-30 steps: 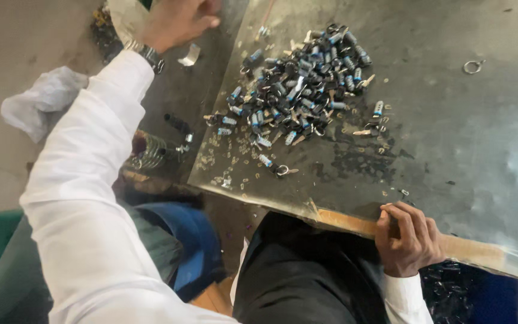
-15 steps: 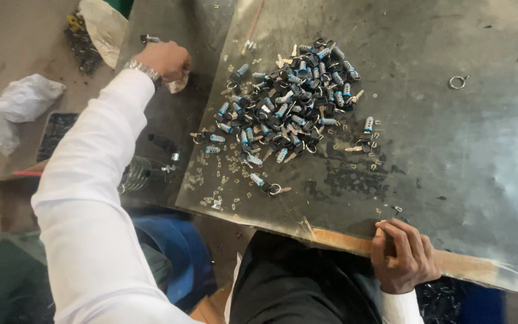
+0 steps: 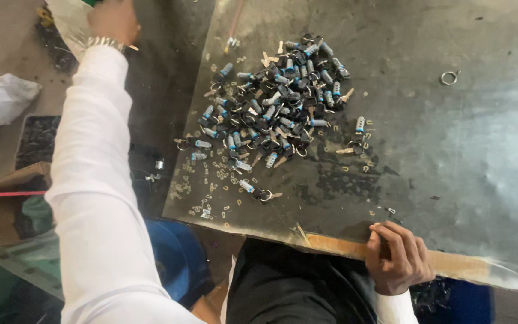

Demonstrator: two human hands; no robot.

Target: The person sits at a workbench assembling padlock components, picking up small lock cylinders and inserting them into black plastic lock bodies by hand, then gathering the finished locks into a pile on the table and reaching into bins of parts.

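A heap of small silver-blue lock cylinders with keys [image 3: 283,102] lies on a grey metal sheet table [image 3: 451,156]. My left hand [image 3: 112,21], with a metal watch on the wrist, is stretched far out past the table's left edge. It sits over a white sack [image 3: 70,18] on the floor, with the fingers curled and whatever they hold hidden. My right hand [image 3: 397,258] rests at the near side, its fingers curled over the table's wooden front edge [image 3: 457,264].
A lone metal ring [image 3: 449,77] lies at the table's far right. Small clips are scattered at the near left corner. On the floor are crumpled white plastic [image 3: 1,99], a dark tray of parts [image 3: 37,138], a cardboard box [image 3: 1,204] and a blue bin [image 3: 175,258].
My left arm has stayed stretched toward the white sack while the view shifted. My right hand has kept its place on the front edge.
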